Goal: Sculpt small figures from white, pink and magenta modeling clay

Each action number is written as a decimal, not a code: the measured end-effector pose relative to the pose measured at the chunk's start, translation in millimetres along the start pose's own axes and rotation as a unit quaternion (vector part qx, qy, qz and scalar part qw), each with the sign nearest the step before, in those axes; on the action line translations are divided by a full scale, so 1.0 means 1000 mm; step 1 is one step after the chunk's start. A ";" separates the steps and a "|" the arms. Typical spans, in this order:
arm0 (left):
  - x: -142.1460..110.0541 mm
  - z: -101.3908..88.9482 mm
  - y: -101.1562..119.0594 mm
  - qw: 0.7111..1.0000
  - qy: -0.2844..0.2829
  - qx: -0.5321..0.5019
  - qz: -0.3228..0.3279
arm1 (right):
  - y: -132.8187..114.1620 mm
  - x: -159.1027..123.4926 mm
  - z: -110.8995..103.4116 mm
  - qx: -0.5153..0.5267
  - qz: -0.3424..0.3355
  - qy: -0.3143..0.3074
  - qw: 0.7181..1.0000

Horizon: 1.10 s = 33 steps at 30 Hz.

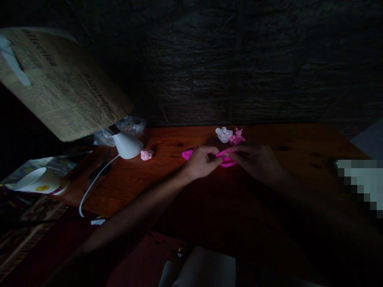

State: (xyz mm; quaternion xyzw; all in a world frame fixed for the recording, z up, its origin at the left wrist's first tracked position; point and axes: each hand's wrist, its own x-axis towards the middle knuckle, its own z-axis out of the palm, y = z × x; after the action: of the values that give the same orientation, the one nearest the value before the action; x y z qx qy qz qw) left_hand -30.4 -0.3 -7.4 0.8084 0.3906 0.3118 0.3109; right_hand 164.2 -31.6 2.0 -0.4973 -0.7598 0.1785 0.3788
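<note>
Both hands meet over the wooden table, gripping one bright pink piece of paper [229,162], thin and bent like a petal. My left hand [203,162] pinches its left side between thumb and fingers. On the opposite side, my right hand [254,159] has its fingers and thumb closed on the edge. Another bright pink crumpled piece [187,154] pokes out just left of my left hand. Behind the hands lie a white crumpled paper flower [224,134] and a pink crumpled one [237,136], side by side. The fingers partly cover the held piece.
A lamp with a newsprint shade [66,87] and white base [128,145] stands at left, its cord [89,187] hanging over the edge. Near it are a pale pink crumpled ball [147,154], dark scissors [100,169] and a paper cup [42,181]. A dark wall [194,59] rises behind.
</note>
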 end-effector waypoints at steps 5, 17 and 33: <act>0.000 0.002 -0.002 1.000 0.003 -0.001 0.005 | 0.005 0.000 0.004 0.038 -0.037 0.007 0.999; -0.002 -0.001 0.003 0.998 -0.017 0.053 0.043 | 0.005 0.001 0.002 0.010 0.001 0.025 1.000; -0.003 0.004 0.005 0.998 0.045 0.024 0.043 | 0.000 0.001 -0.005 -0.026 0.037 -0.027 0.999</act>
State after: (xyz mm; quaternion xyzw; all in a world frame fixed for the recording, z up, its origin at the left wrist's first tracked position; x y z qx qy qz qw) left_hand -26.5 -5.9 -7.3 0.8167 0.3767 0.3517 0.2595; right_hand 167.5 -31.6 5.6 -0.5296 -0.7555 0.1854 0.3382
